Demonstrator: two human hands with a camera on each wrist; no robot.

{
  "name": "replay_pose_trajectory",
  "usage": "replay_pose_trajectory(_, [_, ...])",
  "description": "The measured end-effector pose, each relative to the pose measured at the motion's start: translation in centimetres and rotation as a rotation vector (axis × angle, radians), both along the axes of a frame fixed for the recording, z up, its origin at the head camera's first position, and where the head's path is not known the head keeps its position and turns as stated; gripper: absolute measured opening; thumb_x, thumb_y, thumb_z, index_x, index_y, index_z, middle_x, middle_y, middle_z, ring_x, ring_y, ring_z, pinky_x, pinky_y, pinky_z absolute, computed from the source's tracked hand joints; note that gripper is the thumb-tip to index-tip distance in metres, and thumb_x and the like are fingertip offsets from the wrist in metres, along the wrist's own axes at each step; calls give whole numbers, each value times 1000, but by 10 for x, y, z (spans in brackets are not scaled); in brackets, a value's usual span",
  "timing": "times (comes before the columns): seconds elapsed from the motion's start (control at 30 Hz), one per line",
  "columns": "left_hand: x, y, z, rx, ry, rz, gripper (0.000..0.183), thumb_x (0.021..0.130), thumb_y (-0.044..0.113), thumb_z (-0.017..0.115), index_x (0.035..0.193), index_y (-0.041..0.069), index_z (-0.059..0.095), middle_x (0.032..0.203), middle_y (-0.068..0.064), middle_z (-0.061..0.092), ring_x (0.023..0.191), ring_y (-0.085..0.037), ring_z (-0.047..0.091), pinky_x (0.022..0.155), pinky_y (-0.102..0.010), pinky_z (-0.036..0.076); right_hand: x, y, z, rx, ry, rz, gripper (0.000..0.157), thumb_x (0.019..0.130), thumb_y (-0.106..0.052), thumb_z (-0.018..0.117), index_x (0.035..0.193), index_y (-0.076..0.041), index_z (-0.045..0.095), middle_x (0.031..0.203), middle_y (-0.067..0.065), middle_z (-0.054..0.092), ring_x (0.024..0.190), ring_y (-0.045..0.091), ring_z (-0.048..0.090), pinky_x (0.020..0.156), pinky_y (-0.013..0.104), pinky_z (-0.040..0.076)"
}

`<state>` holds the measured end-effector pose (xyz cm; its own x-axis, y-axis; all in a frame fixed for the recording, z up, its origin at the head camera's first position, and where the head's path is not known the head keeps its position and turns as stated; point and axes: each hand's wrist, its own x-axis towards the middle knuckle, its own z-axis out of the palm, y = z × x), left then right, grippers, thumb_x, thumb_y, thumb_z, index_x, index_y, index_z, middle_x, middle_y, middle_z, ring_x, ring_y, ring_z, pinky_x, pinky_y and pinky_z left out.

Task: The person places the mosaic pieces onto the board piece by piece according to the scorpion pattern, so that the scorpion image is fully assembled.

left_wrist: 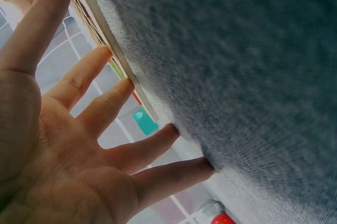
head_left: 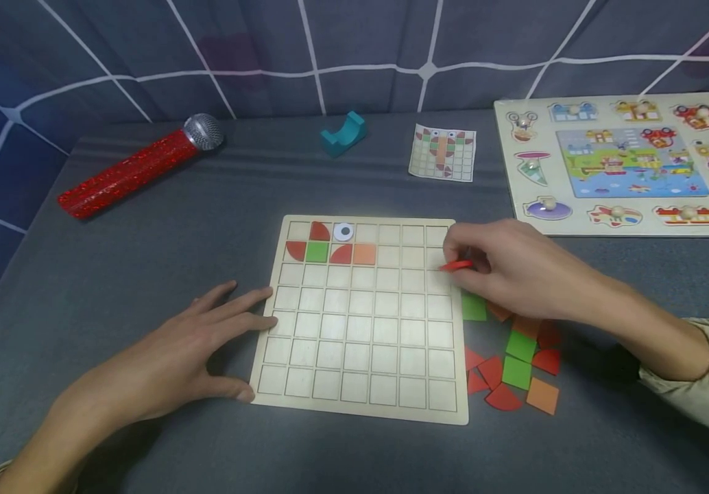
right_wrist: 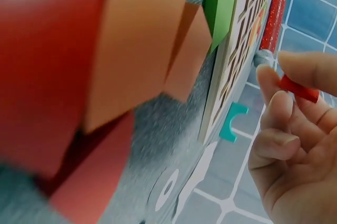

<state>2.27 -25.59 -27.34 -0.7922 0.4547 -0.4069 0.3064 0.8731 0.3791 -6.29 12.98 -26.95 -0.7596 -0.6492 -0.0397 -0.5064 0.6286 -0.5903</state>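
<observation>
A wooden grid board [head_left: 354, 333] lies flat on the table. In its two far rows, toward the left, sit red quarter-circle tiles [head_left: 320, 231], a green square [head_left: 317, 252], an orange square [head_left: 364, 254] and a round eye tile [head_left: 343, 232]. My left hand [head_left: 206, 343] has its fingers spread; thumb and some fingertips touch the board's left edge, as the left wrist view also shows. Over the board's right edge, my right hand [head_left: 511, 271] pinches a small red tile [right_wrist: 299, 88] between thumb and fingers; its full outline is hidden.
Right of the board lie loose red, orange [head_left: 542, 396] and green tiles [head_left: 517, 372]. Another eye tile [right_wrist: 167, 188] shows in the right wrist view. Farther back are a red microphone [head_left: 135, 171], a teal curved block [head_left: 345, 134], a pattern card [head_left: 442, 154] and a knobbed puzzle board [head_left: 533, 189].
</observation>
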Motion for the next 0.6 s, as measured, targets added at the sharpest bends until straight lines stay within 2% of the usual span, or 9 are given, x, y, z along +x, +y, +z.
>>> replay_pose_trajectory(0.1, [0, 0, 0, 4, 8, -3, 85, 63, 62, 82, 139, 32, 56, 161, 4, 26, 142, -50, 18, 94, -77, 29, -3, -5, -2, -48, 25, 18, 9, 90, -11, 73, 96, -19, 72, 77, -8, 62, 60, 7, 52, 55, 28, 42])
replay_pose_trajectory(0.2, [1, 0, -1, 9, 11, -7, 85, 64, 62, 82, 139, 32, 56, 161, 4, 26, 142, -50, 18, 95, -77, 29, -6, -9, -3, -82, 60, 25, 10, 91, -15, 72, 100, -18, 77, 90, -8, 65, 70, 8, 53, 59, 28, 44])
replay_pose_trajectory(0.33, [1, 0, -1, 11, 15, -10, 84, 64, 62, 81, 139, 31, 56, 161, 4, 26, 142, -50, 18, 95, -77, 29, -9, -16, -4, -87, 58, 12, 12, 91, -14, 72, 101, -16, 78, 89, -7, 65, 69, 10, 52, 59, 29, 42])
replay_pose_trajectory(0.5, [1, 0, -1, 14, 25, -16, 85, 65, 62, 81, 139, 30, 56, 161, 4, 27, 142, -50, 19, 95, -77, 30, -13, -24, -4, -85, 0, -6, 24, 94, -12, 68, 117, -11, 73, 89, -3, 67, 67, 13, 51, 59, 31, 42])
replay_pose_trajectory(0.6, [1, -1, -1, 13, 23, -15, 85, 65, 64, 79, 140, 30, 55, 161, 4, 26, 142, -50, 19, 95, -76, 30, -16, -29, -5, -83, -21, 3, 27, 94, -8, 65, 120, -11, 72, 94, -2, 69, 71, 15, 52, 63, 34, 43])
